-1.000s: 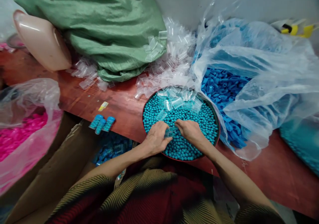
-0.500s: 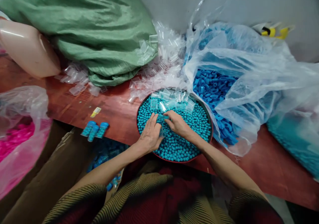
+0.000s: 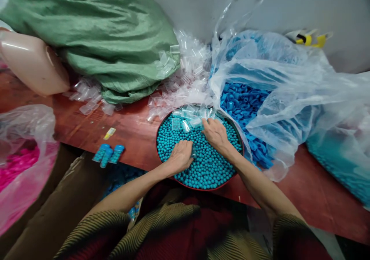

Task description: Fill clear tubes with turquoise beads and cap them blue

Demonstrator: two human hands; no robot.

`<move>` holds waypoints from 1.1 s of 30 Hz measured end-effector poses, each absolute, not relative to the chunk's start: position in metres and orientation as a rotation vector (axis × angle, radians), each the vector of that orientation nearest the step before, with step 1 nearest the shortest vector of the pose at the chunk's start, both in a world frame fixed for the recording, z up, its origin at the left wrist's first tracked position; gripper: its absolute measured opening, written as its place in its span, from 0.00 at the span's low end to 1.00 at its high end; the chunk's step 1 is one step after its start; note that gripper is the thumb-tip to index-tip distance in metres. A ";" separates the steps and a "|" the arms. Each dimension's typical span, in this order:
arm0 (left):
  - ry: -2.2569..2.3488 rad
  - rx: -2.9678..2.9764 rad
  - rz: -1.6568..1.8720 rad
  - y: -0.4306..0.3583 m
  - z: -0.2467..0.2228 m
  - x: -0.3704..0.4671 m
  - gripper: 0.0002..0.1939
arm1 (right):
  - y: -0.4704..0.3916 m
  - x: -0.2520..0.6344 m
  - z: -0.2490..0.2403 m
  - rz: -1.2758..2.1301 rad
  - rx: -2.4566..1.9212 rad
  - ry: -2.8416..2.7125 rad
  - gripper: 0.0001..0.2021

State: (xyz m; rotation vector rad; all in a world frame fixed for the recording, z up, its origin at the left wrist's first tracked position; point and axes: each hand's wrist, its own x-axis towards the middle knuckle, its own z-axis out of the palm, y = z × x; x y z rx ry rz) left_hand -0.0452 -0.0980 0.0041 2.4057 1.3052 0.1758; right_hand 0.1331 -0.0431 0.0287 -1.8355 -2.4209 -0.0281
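A round, dark-rimmed tray (image 3: 158,154) is full of small teal beads (image 3: 208,173). Several clear plastic containers (image 3: 186,126) lie on the beads at the tray's far side. Low over the beads, left of centre, my left hand (image 3: 181,155) is closed on a clear container (image 3: 193,151), of which only a part shows. My right hand (image 3: 215,133) reaches over the beads, fingertips at the clear containers near the far rim; whether it grips one is hidden.
Three filled blue-capped containers (image 3: 106,155) lie by the table's front edge. Behind the tray are a green sack (image 3: 115,40) and a clear-container pile (image 3: 193,63). To the right, a plastic bag (image 3: 277,73) holds blue caps (image 3: 245,98). Pink pieces (image 3: 20,161) are bagged at left.
My hands have moved apart. The right one has shifted up towards the clear containers, and the left one has come slightly down with its container. The view has shifted slightly.
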 end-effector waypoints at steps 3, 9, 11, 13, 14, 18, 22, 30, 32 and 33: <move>1.282 2.357 0.284 -0.099 0.002 -0.047 0.22 | -0.030 0.134 0.026 -0.008 -1.893 -2.419 0.15; 1.186 2.256 0.489 -0.095 -0.003 -0.053 0.26 | -0.062 0.136 0.013 0.337 -1.571 -2.100 0.17; 1.130 2.242 0.500 -0.094 -0.004 -0.053 0.26 | -0.075 0.133 0.005 0.607 -1.458 -1.962 0.15; 1.065 2.243 0.504 -0.093 -0.005 -0.052 0.27 | -0.085 0.128 -0.004 0.860 -1.401 -1.792 0.11; 1.037 2.251 0.502 -0.093 -0.006 -0.052 0.27 | -0.089 0.126 -0.008 0.955 -1.385 -1.727 0.09; 1.028 2.277 0.493 -0.094 -0.009 -0.053 0.31 | -0.102 0.124 -0.012 0.928 -1.426 -1.855 0.06; 1.096 2.221 0.377 -0.090 -0.003 -0.050 0.44 | -0.104 0.132 0.002 0.640 -1.612 -2.270 0.06; 1.190 2.335 0.212 -0.087 0.009 -0.042 0.27 | -0.034 0.137 0.025 0.232 -1.704 -2.292 0.21; 1.177 2.367 0.290 -0.092 0.003 -0.042 0.27 | -0.019 0.137 0.018 0.300 -1.690 -2.385 0.18; 1.168 2.377 0.337 -0.094 -0.001 -0.042 0.28 | -0.015 0.137 0.014 0.339 -1.677 -2.410 0.16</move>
